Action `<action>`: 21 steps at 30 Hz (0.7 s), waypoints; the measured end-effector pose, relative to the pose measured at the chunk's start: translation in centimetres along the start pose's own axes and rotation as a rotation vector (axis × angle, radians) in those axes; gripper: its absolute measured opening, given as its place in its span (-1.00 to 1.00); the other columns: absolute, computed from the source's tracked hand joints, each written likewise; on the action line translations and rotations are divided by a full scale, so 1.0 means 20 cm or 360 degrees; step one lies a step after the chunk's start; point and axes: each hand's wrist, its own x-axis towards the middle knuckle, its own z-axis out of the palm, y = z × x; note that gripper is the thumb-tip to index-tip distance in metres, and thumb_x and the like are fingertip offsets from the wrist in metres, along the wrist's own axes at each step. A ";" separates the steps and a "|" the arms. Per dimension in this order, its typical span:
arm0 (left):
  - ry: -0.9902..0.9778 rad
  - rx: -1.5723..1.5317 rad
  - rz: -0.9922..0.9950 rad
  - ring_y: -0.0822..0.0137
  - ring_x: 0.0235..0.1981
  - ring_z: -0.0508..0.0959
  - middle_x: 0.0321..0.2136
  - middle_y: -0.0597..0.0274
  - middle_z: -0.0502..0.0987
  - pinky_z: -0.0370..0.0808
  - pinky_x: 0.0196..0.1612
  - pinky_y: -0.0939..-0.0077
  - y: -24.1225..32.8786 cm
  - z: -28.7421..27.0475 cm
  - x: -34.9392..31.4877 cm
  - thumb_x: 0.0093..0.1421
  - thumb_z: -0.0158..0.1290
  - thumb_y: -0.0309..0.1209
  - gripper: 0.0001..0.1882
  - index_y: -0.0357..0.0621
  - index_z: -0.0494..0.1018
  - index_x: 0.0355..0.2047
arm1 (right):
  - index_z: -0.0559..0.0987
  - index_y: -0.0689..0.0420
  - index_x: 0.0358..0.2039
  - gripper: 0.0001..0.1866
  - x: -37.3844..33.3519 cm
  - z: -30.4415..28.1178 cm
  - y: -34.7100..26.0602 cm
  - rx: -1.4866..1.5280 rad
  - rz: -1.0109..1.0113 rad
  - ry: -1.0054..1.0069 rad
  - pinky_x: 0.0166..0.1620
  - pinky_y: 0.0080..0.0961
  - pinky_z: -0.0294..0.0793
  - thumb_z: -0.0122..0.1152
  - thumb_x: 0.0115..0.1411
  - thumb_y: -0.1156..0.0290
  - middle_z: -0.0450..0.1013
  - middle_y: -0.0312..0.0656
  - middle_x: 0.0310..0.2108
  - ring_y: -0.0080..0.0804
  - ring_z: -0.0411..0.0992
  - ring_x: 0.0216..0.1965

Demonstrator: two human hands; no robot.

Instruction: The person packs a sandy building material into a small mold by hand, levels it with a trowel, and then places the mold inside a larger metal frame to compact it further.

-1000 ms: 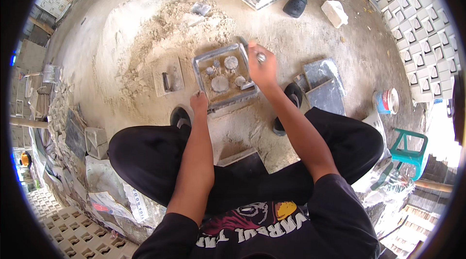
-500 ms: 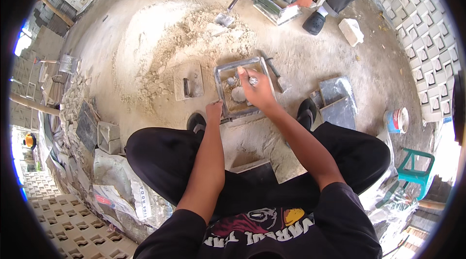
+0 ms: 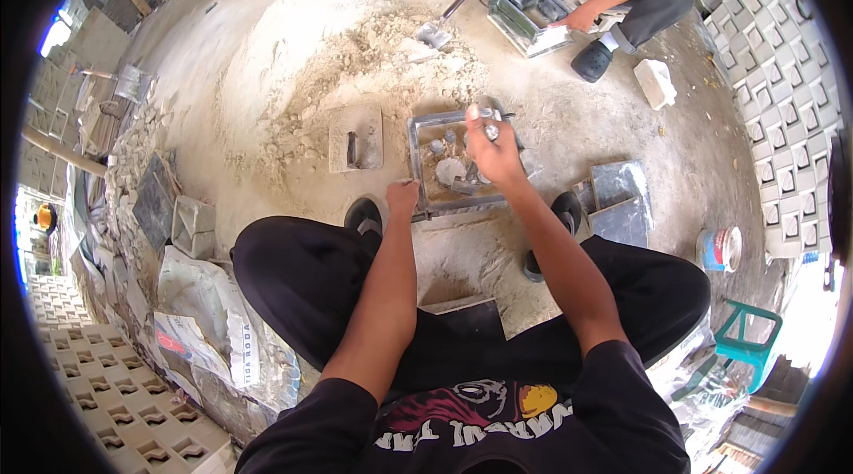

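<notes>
A square grey metal mould frame (image 3: 414, 150) rests on the ground between my feet. Inside it are sandy powder, a pale round piece (image 3: 450, 173) and smaller grey round parts. My left hand (image 3: 402, 197) is closed at the frame's near left corner. Over the frame's right side, my right hand (image 3: 494, 154) is closed in a fist around a tool with a shiny metal end; the rest of that tool is mostly hidden. Left of the frame lies a flat square plate with a handle (image 3: 371, 138).
A heap of pale powder (image 3: 311, 39) spreads beyond the frame, with a trowel (image 3: 434, 35) at its edge. A co-worker (image 3: 622, 3) sits at far right with another mould (image 3: 524, 34). Dark slabs (image 3: 620, 185), a bucket (image 3: 718, 249) and a green stool (image 3: 748, 332) stand right.
My right hand has lifted slightly away over the frame, uncovering more of the parts inside. My left hand keeps to its corner. The view has shifted, showing more of the co-worker.
</notes>
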 end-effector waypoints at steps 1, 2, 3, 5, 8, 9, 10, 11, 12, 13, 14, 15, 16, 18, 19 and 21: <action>0.0018 0.0004 0.0024 0.24 -0.65 0.55 -0.65 0.06 0.55 0.47 -0.49 0.35 -0.04 0.00 0.01 0.05 0.14 -0.28 -0.72 -0.26 0.60 -0.33 | 0.35 0.13 -0.71 -0.50 -0.02 0.03 -0.02 0.0071 -0.0083 0.0136 -0.61 -0.60 0.15 -0.01 0.31 0.10 0.16 -0.43 -0.81 -0.65 0.12 -0.74; 0.0019 -0.0056 0.0013 0.23 -0.65 0.55 -0.64 0.05 0.55 0.47 -0.48 0.36 -0.07 0.01 0.03 0.05 0.14 -0.28 -0.72 -0.26 0.60 -0.33 | 0.35 0.14 -0.68 -0.50 -0.02 0.04 -0.06 0.0071 -0.0081 0.0135 -0.59 -0.63 0.15 -0.03 0.31 0.07 0.17 -0.42 -0.79 -0.67 0.12 -0.71; 0.0019 -0.0116 0.0004 0.23 -0.64 0.55 -0.64 0.05 0.55 0.47 -0.48 0.36 -0.10 0.02 0.05 0.05 0.14 -0.29 -0.72 -0.26 0.59 -0.33 | 0.35 0.14 -0.67 -0.50 -0.01 0.08 -0.06 -0.0029 -0.0130 0.0152 -0.58 -0.64 0.16 -0.04 0.31 0.07 0.19 -0.42 -0.77 -0.68 0.13 -0.70; 0.0075 -0.0132 0.0083 0.24 -0.64 0.54 -0.64 0.06 0.55 0.45 -0.49 0.38 -0.15 0.04 0.10 0.06 0.14 -0.28 -0.72 -0.27 0.59 -0.34 | 0.35 0.14 -0.65 -0.51 0.01 0.15 -0.08 -0.0235 -0.0260 0.0206 -0.57 -0.66 0.16 -0.06 0.31 0.05 0.21 -0.41 -0.74 -0.69 0.15 -0.67; 0.0178 -0.0165 0.0284 0.31 -0.66 0.50 -0.65 0.15 0.53 0.41 -0.53 0.40 -0.18 0.08 0.11 0.06 0.16 -0.28 -0.71 -0.30 0.58 -0.37 | 0.35 0.16 -0.63 -0.49 0.04 0.20 -0.02 -0.0257 -0.0387 0.0221 -0.56 -0.64 0.20 -0.07 0.31 0.02 0.23 -0.39 -0.72 -0.68 0.18 -0.63; 0.0161 -0.0288 0.0350 0.35 -0.67 0.48 -0.66 0.19 0.52 0.40 -0.54 0.42 -0.15 0.10 0.13 0.06 0.16 -0.28 -0.71 -0.31 0.58 -0.38 | 0.35 0.16 -0.63 -0.49 0.05 0.21 -0.01 -0.0292 -0.0419 0.0245 -0.56 -0.63 0.20 -0.08 0.31 0.02 0.23 -0.39 -0.72 -0.68 0.19 -0.63; 0.0141 -0.0397 0.0401 0.38 -0.68 0.46 -0.67 0.22 0.51 0.39 -0.56 0.43 -0.14 0.10 0.12 0.06 0.16 -0.29 -0.72 -0.32 0.58 -0.39 | 0.43 0.28 -0.57 -0.43 0.07 0.22 0.00 -0.0186 -0.0315 0.0275 -0.54 -0.35 0.24 0.04 0.23 -0.06 0.26 -0.11 -0.75 -0.43 0.17 -0.66; 0.0069 -0.0410 0.0272 0.42 -0.69 0.44 -0.68 0.25 0.50 0.37 -0.58 0.44 -0.16 0.07 0.14 0.07 0.17 -0.29 -0.72 -0.32 0.58 -0.40 | 0.43 0.28 -0.58 -0.43 0.06 0.26 -0.04 -0.0190 -0.0301 0.0272 -0.55 -0.36 0.23 0.04 0.23 -0.05 0.26 -0.11 -0.75 -0.43 0.16 -0.67; -0.0002 -0.0424 0.0142 0.45 -0.70 0.41 -0.69 0.29 0.48 0.35 -0.60 0.46 -0.18 0.05 0.16 0.07 0.17 -0.29 -0.73 -0.32 0.58 -0.41 | 0.42 0.28 -0.59 -0.43 0.06 0.29 -0.08 -0.0194 -0.0287 0.0268 -0.55 -0.36 0.22 0.04 0.23 -0.05 0.26 -0.12 -0.75 -0.44 0.15 -0.67; -0.0088 -0.0447 0.0035 0.49 -0.70 0.39 -0.69 0.32 0.47 0.33 -0.62 0.47 -0.16 0.04 0.18 0.08 0.17 -0.30 -0.73 -0.32 0.58 -0.41 | 0.42 0.27 -0.60 -0.44 0.07 0.31 -0.11 -0.0208 -0.0291 0.0283 -0.56 -0.36 0.21 0.04 0.23 -0.04 0.25 -0.13 -0.76 -0.44 0.14 -0.68; -0.0104 -0.0486 -0.0019 0.50 -0.71 0.38 -0.71 0.32 0.46 0.31 -0.63 0.48 -0.16 0.03 0.19 0.08 0.17 -0.29 -0.74 -0.31 0.58 -0.42 | 0.44 0.27 -0.60 -0.47 0.08 0.34 -0.08 -0.0315 -0.0305 0.0332 -0.57 -0.37 0.22 0.07 0.23 0.01 0.25 -0.13 -0.76 -0.44 0.15 -0.69; -0.0119 -0.0524 -0.0073 0.51 -0.73 0.37 -0.72 0.33 0.44 0.30 -0.65 0.48 -0.16 0.03 0.18 0.08 0.17 -0.29 -0.74 -0.30 0.58 -0.42 | 0.45 0.26 -0.59 -0.50 0.08 0.37 -0.02 -0.0255 -0.0319 0.0370 -0.57 -0.40 0.21 0.08 0.23 0.03 0.25 -0.16 -0.76 -0.48 0.16 -0.68; -0.0138 -0.0562 -0.0126 0.52 -0.74 0.36 -0.73 0.34 0.43 0.28 -0.66 0.49 -0.15 0.02 0.18 0.09 0.17 -0.29 -0.74 -0.30 0.58 -0.42 | 0.46 0.26 -0.59 -0.52 0.07 0.39 0.06 -0.0197 -0.0331 0.0411 -0.57 -0.42 0.21 0.09 0.23 0.05 0.26 -0.19 -0.76 -0.51 0.16 -0.68; -0.0129 -0.0505 -0.0092 0.50 -0.76 0.35 -0.76 0.34 0.40 0.26 -0.68 0.48 -0.07 0.06 0.12 0.08 0.18 -0.27 -0.72 -0.30 0.57 -0.49 | 0.50 0.24 -0.55 -0.60 0.07 0.38 0.28 0.0181 -0.0257 0.0391 -0.58 -0.53 0.18 0.09 0.26 0.16 0.29 -0.37 -0.73 -0.67 0.19 -0.64; -0.0081 -0.0485 -0.0085 0.50 -0.78 0.34 -0.77 0.34 0.39 0.25 -0.70 0.48 -0.06 0.04 0.12 0.08 0.18 -0.25 -0.71 -0.30 0.56 -0.52 | 0.43 0.18 -0.62 -0.60 0.11 0.38 0.26 0.0270 -0.0181 0.0355 -0.62 -0.56 0.12 0.08 0.27 0.18 0.23 -0.41 -0.76 -0.69 0.14 -0.68; -0.0026 -0.0481 -0.0018 0.47 -0.80 0.34 -0.79 0.32 0.38 0.25 -0.71 0.47 -0.10 0.05 0.16 0.07 0.19 -0.24 -0.68 -0.29 0.52 -0.60 | 0.28 0.05 -0.76 -0.52 0.15 0.36 0.18 0.0448 0.0008 0.0270 -0.68 -0.63 0.00 0.06 0.29 0.21 0.12 -0.48 -0.80 -0.74 0.04 -0.76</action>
